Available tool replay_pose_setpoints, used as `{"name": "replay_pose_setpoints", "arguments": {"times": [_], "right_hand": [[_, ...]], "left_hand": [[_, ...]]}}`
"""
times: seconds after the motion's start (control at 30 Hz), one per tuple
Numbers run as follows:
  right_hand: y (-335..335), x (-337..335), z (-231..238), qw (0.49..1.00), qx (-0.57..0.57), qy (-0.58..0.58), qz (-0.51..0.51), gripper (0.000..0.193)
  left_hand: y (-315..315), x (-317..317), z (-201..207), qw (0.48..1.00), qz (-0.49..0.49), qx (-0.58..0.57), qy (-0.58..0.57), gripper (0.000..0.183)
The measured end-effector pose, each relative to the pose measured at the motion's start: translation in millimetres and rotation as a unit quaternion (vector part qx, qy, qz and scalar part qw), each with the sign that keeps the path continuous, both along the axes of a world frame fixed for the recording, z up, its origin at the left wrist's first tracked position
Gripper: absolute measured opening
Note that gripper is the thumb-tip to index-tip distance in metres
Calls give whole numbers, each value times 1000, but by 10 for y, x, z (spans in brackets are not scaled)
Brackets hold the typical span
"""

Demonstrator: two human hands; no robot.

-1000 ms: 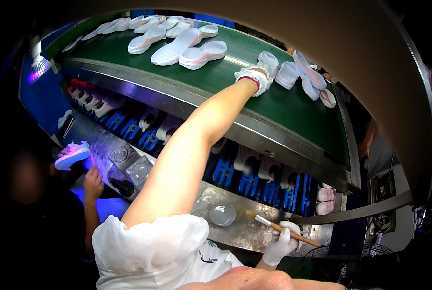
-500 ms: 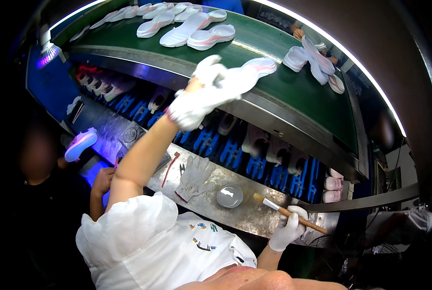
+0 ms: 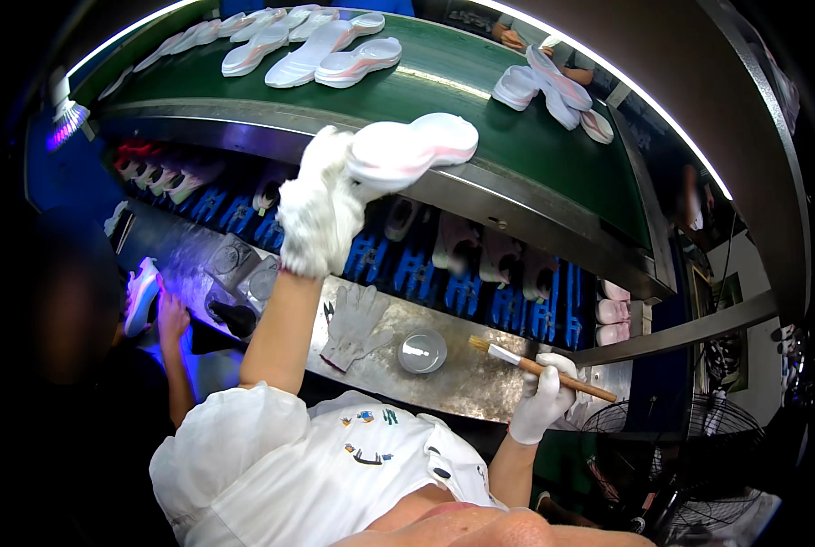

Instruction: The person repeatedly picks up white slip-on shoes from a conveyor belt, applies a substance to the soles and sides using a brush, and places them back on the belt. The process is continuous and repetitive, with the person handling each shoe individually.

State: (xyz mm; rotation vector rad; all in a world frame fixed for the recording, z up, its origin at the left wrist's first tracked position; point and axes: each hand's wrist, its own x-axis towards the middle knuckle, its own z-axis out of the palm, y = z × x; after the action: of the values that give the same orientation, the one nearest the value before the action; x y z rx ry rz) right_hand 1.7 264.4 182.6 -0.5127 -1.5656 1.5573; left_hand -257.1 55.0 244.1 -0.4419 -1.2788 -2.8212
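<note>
My left hand, in a white glove, is closed on one end of a white shoe sole with a pink band. The sole is held tilted above the metal front edge of the green conveyor belt. Lower right, my right hand, also gloved in white, grips a wooden-handled paintbrush, its pale bristles pointing left. Left of the bristles, a small clear round dish stands on the metal bench. A grey work glove lies flat beside the dish.
More soles lie on the belt at far left, with another cluster at right. Below, a row of blue holders carries shoe uppers. At left a co-worker's hand is near a lit shoe. A black fan stands at right.
My left hand has brought the sole back from over the belt toward me and turned it. The right hand still holds the paintbrush in nearly the same place. The whole view has shifted slightly.
</note>
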Motion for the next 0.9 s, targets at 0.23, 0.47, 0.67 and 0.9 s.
{"name": "replay_pose_setpoints", "arguments": {"times": [0.23,0.47,0.67,0.9], "right_hand": [[-23,69,32,1000,-17,2,-8,15],[-11,86,77,1000,-18,5,-8,15],[137,-18,414,998,32,47,-30,20],[25,-209,730,985,138,22,101,18]], "left_hand": [[284,-461,7,721,-580,341,-164,92],[497,-299,-146,747,-526,355,-197,80],[273,546,-350,929,-294,69,-214,68],[134,1061,-451,929,-334,-45,-152,91]]}}
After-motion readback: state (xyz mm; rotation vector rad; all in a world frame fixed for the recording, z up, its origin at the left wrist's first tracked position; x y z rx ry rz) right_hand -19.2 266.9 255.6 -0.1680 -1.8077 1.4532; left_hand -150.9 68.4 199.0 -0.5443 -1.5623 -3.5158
